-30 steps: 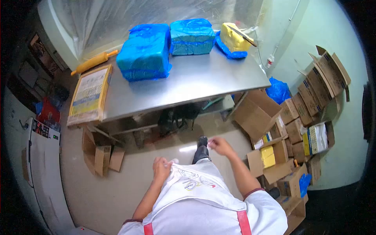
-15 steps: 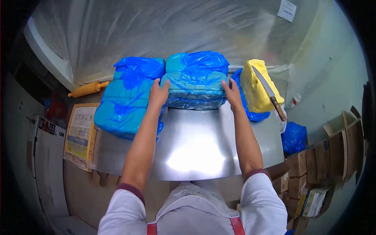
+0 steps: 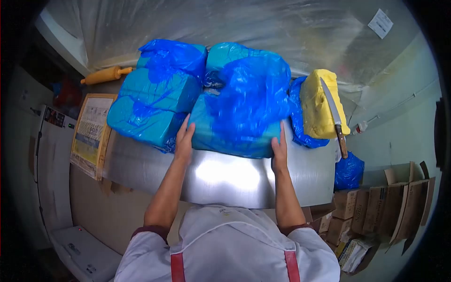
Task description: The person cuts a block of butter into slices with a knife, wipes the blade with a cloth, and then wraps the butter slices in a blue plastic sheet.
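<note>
A large block wrapped in blue plastic [image 3: 249, 108] lies across the middle of the steel table, near side facing me. My left hand [image 3: 184, 141] presses on its left side, thumb up along the edge. My right hand [image 3: 280, 151] holds the right side in the same way, so the block is gripped between both palms. Crumpled blue film covers its top. Behind it sits another blue-wrapped block [image 3: 225, 51], partly hidden by the film. Close by my left hand are more wrapped blocks [image 3: 159, 89], side by side.
A knife [image 3: 331, 103] with a wooden handle rests on a yellow butter-like block [image 3: 319, 110] at the right. At left are a rolling pin [image 3: 104, 75] and a wood-framed box [image 3: 91, 136]. Cardboard boxes [image 3: 376, 211] stand at the lower right; plastic sheeting [image 3: 263, 28] hangs behind the table.
Both hands have drawn the front middle block toward me, away from the one behind it. Its blue film has lifted and bunched on top. The camera view has shifted slightly.
</note>
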The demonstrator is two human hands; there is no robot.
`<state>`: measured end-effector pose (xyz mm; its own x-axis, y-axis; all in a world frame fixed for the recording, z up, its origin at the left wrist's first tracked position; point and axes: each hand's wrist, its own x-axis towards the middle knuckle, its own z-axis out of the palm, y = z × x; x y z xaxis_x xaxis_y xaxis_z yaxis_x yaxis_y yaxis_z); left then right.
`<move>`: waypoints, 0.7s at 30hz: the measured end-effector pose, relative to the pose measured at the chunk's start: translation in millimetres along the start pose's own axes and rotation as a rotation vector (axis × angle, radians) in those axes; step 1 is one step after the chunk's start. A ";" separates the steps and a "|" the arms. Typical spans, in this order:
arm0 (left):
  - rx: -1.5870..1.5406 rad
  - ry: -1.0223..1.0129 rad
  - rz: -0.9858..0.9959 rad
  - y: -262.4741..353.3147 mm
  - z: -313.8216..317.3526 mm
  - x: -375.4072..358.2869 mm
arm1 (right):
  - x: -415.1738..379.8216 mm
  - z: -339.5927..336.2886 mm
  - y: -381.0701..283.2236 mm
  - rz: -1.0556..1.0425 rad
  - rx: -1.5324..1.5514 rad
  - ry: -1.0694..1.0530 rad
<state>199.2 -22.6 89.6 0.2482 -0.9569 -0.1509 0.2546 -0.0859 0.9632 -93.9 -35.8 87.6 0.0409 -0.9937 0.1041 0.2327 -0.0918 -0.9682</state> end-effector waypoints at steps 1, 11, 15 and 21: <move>-0.047 -0.011 -0.029 -13.5 -6.4 -13.8 | -14.8 -3.4 11.4 0.042 0.051 0.025; -0.238 -0.062 -0.539 -23.8 -7.2 70.0 | 37.0 -43.0 37.7 0.452 0.353 0.049; -0.341 -0.096 -0.548 -22.5 3.7 81.0 | 74.2 -38.7 39.3 0.094 0.203 -0.173; 0.096 -0.287 0.484 7.1 -13.2 -3.7 | -2.6 -41.3 -2.8 -0.261 -0.083 -0.183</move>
<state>212.4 -16.0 94.1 0.0480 -0.9294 0.3658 0.0861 0.3688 0.9255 -134.8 -35.7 80.6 0.1660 -0.9087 0.3830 0.1788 -0.3542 -0.9179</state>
